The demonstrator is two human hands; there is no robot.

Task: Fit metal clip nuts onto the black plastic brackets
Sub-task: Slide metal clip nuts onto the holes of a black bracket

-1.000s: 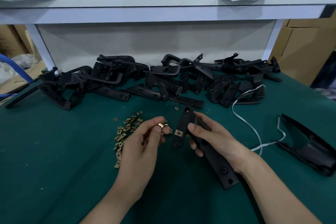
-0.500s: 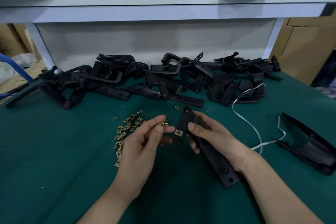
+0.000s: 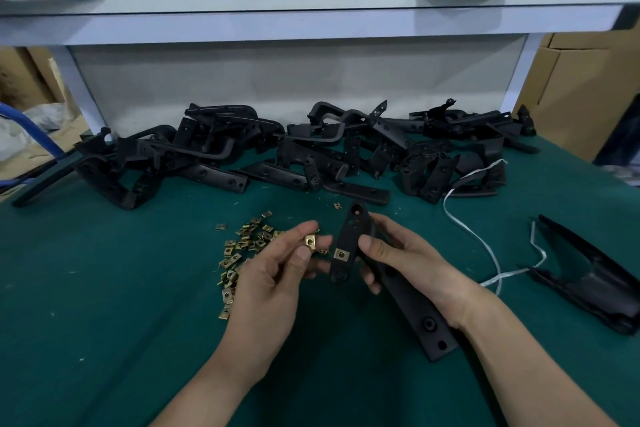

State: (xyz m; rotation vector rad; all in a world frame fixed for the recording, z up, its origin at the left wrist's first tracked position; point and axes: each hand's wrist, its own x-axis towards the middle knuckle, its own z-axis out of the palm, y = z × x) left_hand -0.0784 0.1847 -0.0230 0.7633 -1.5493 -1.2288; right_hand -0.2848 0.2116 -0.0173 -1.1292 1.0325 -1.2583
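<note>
Left hand (image 3: 273, 274): pinching a small brass metal clip nut (image 3: 310, 242) at my fingertips.
Right hand (image 3: 408, 260): gripping the long black plastic bracket (image 3: 349, 239).
Fit: I'd align holes, push square.

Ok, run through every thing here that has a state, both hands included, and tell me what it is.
Left hand: pinches one brass-coloured metal clip nut, unfitted.
Right hand: grips the long black plastic bracket.
That bracket: carries one fitted clip nut; top hole bare.
Loose brass-coloured clip nuts: scattered on the green mat, unfitted.
Heap of black plastic brackets: piled behind, untouched.
</note>
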